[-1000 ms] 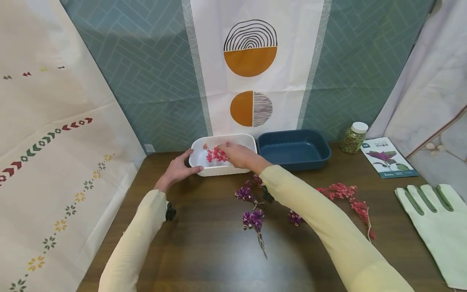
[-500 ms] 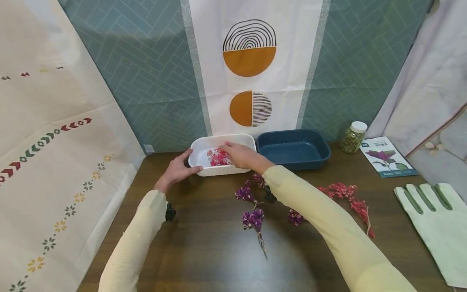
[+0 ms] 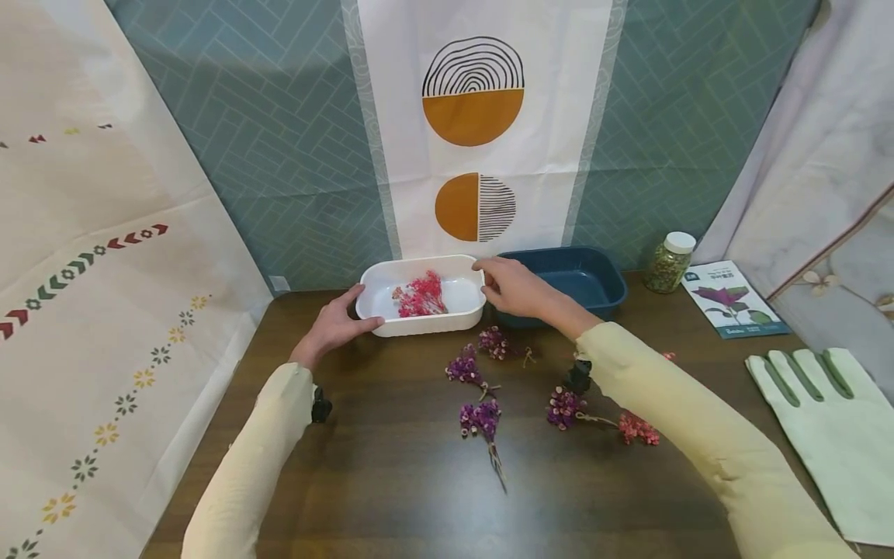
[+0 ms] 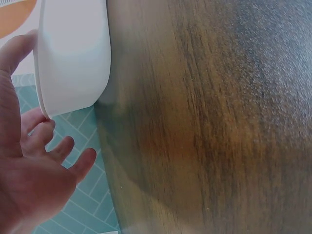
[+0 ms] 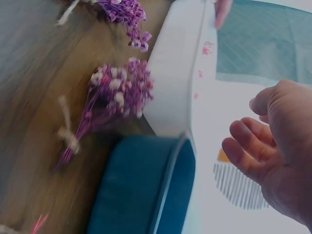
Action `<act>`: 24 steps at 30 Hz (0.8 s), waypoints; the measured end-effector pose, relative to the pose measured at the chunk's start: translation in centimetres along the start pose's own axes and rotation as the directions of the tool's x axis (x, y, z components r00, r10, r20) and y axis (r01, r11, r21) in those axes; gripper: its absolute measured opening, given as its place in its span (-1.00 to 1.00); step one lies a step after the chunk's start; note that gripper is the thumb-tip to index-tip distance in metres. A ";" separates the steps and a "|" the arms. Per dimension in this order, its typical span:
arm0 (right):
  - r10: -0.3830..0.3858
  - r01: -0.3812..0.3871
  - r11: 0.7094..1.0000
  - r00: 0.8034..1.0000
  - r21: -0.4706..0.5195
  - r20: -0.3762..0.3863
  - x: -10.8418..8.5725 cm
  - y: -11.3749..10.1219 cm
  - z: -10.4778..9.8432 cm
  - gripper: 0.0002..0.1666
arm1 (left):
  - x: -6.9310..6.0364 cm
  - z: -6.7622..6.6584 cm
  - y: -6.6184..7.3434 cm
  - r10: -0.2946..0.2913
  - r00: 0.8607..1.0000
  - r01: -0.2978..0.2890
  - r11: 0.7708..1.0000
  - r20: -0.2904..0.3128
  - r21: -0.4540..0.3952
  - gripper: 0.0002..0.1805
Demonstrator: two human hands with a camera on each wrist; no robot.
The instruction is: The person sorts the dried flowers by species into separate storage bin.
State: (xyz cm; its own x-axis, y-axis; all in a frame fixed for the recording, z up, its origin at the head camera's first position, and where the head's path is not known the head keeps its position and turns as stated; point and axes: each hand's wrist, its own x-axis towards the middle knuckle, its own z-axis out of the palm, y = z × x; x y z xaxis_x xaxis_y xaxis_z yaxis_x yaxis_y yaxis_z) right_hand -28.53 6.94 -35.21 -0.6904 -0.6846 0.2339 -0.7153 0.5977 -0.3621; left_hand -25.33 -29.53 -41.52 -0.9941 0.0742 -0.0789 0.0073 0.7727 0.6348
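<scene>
My left hand (image 3: 335, 322) holds the left end of a white oblong planter tub (image 3: 427, 324), its thumb at the front rim and a finger at the end rim. In the left wrist view, its other fingers curl loosely beside the tub. Pink dried flowers (image 3: 424, 295) lie inside the tub. Over the tub's right end is my right hand (image 3: 520, 287), partly hiding the dark blue tub (image 3: 590, 279). The right wrist view shows its fingers (image 5: 248, 146) loosely bent with nothing between them.
Bunches of purple dried flowers (image 3: 482, 419) lie on the wooden table (image 3: 391, 466), with more pink flowers (image 3: 637, 428) partly under my right arm. To the right are a jar (image 3: 669, 262) with a white lid, a printed flower packet (image 3: 733, 299) and pale gloves (image 3: 831, 435).
My right hand has let go of the pink flowers inside the white tub and moved right to its right end. The left hand stays at the left end.
</scene>
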 end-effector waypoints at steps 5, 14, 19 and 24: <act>0.049 -0.047 0.997 0.998 0.055 -0.035 -3.5 0.8 -1.7 -0.52 | 0.0 0.0 0.0 -0.002 1.000 0.002 1.000 0.002 -0.001 0.12; 0.076 -0.068 0.994 0.993 0.085 -0.093 -9.7 1.4 -3.5 -0.55 | 0.0 0.1 -0.1 -0.004 1.000 0.004 1.000 0.001 0.005 0.11; 0.151 -0.142 0.985 0.985 0.103 -0.088 -12.9 1.4 -4.2 -0.59 | 0.1 0.1 -0.1 -0.004 1.000 0.004 1.000 0.005 0.007 0.12; 0.210 -0.200 0.973 0.974 0.118 -0.081 -15.9 1.5 -4.4 -0.61 | 0.1 0.1 -0.1 -0.003 1.000 0.003 1.000 0.009 0.004 0.13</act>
State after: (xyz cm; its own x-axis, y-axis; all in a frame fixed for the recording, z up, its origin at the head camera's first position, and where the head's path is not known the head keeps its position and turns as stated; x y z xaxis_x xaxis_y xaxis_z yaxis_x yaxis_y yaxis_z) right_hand -19.14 20.57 -35.47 -0.8317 -0.5078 0.2247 -0.5450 0.6687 -0.5058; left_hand -25.43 -29.59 -41.66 -0.9931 0.0777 -0.0876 0.0049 0.7753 0.6315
